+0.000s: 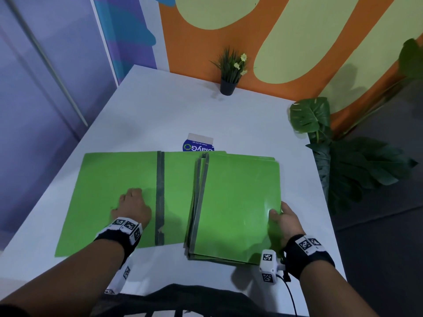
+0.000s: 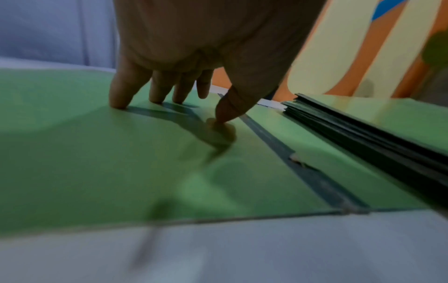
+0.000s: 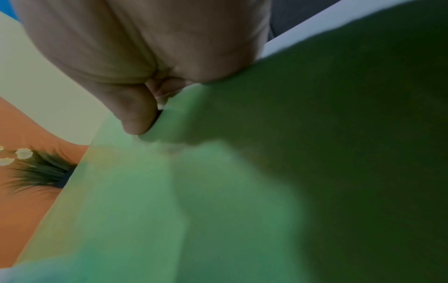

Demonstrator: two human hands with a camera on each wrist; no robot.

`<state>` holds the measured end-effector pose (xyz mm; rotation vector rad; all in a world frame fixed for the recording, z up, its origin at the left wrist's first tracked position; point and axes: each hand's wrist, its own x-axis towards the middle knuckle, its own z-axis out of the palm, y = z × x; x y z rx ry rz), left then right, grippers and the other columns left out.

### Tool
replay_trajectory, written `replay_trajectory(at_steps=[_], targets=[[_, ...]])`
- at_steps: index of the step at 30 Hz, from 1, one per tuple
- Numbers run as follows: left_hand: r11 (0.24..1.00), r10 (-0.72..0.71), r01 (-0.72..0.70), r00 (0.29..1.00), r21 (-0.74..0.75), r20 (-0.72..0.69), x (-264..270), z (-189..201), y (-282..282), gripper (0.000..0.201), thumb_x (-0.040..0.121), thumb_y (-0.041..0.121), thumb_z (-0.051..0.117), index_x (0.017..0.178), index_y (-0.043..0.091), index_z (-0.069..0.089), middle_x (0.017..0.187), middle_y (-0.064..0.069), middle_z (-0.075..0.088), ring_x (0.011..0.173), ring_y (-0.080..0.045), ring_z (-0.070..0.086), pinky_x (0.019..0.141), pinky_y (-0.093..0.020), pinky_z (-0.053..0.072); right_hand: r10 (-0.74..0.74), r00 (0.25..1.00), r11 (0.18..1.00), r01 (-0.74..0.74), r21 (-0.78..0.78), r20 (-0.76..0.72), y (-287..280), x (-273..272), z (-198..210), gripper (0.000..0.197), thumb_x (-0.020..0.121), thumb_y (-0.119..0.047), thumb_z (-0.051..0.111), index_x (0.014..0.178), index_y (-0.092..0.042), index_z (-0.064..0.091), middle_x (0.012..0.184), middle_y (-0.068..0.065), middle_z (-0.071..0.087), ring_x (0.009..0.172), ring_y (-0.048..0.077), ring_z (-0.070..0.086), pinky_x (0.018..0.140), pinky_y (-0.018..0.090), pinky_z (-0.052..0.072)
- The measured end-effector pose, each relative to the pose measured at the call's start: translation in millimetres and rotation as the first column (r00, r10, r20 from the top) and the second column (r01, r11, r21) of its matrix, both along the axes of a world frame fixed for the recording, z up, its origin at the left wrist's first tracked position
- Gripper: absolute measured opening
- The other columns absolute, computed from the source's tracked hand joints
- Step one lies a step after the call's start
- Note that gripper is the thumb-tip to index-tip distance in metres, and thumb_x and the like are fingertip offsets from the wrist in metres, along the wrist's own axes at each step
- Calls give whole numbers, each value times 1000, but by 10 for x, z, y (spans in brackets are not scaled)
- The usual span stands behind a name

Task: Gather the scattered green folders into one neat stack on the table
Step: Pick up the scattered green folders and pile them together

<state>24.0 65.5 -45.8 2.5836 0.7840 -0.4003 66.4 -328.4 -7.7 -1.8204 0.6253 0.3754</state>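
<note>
An open green folder lies flat on the white table, its dark spine running front to back. My left hand presses its left half; in the left wrist view the fingertips and thumb tip touch the sheet, fingers fairly straight. To the right a stack of closed green folders overlaps the open one, spines slightly fanned. My right hand grips the stack's right edge, thumb on top and fingers hidden underneath. How many folders it pinches is unclear.
A blue-and-white card peeks out behind the folders. A small potted plant stands at the back by the orange wall. Large leafy plants crowd the table's right edge. The stack lies close to that edge.
</note>
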Motion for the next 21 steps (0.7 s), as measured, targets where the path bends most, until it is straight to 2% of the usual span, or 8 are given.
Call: replay_trajectory(at_steps=[2,4,6,8,12,14,18,21], targets=[[1000,14,-13,999,19,-45,-74,12,29,81,82,57,50,147,19,21,161,-3,21,145,-35,25,103,-72,30,16,1000,999,-15,-29,12,-19,-15,7,23,99,-12,43,117,-24,52,98,12,66,75,27,61,56,27,51],[1000,16,-13,991,24,-132,-168,-6,15,112,66,82,49,152,24,6,165,-3,1,149,-39,8,103,-75,24,-7,1000,1000,7,-2,17,-53,-12,-24,26,99,-10,44,120,-20,54,100,14,67,75,29,61,54,27,50],[998,-13,25,980,58,-200,-235,-35,0,127,56,89,51,153,28,-3,165,-8,-8,149,-42,1,103,-76,23,-41,999,998,41,53,10,-64,-6,-66,31,98,-8,46,125,-20,56,101,15,68,77,31,62,61,32,50],[992,-70,91,974,91,-217,-232,-50,32,126,58,87,53,153,31,-8,165,-10,-10,149,-44,1,104,-75,24,-60,998,996,60,72,10,-78,4,-95,32,98,-7,46,124,-22,57,96,14,67,73,30,61,59,32,50],[970,-207,233,941,68,-267,-203,7,165,112,73,69,59,153,31,-9,164,-11,-13,149,-44,0,108,-70,27,-78,997,991,75,107,16,-83,54,-67,30,98,-5,46,122,-19,57,96,12,67,75,30,61,63,34,50],[969,-228,245,939,37,-257,-206,77,191,96,82,46,60,153,28,-1,164,-13,-3,148,-44,10,108,-65,33,-78,997,990,75,121,21,-75,83,-68,30,97,-4,47,121,-19,58,99,13,68,77,31,63,67,38,52],[974,-223,224,974,-24,40,-202,357,128,68,89,0,40,150,22,20,143,-19,44,113,-38,55,92,-51,50,-86,996,987,81,141,31,-24,103,-77,28,98,-6,47,118,-21,57,105,9,66,87,31,62,82,43,52],[975,-210,221,943,-15,259,-123,738,163,75,88,-10,33,152,28,26,151,-24,40,117,-43,59,97,-51,48,-59,998,992,56,112,27,28,110,-95,28,96,-9,47,112,-28,61,111,10,68,99,37,64,94,57,49]])
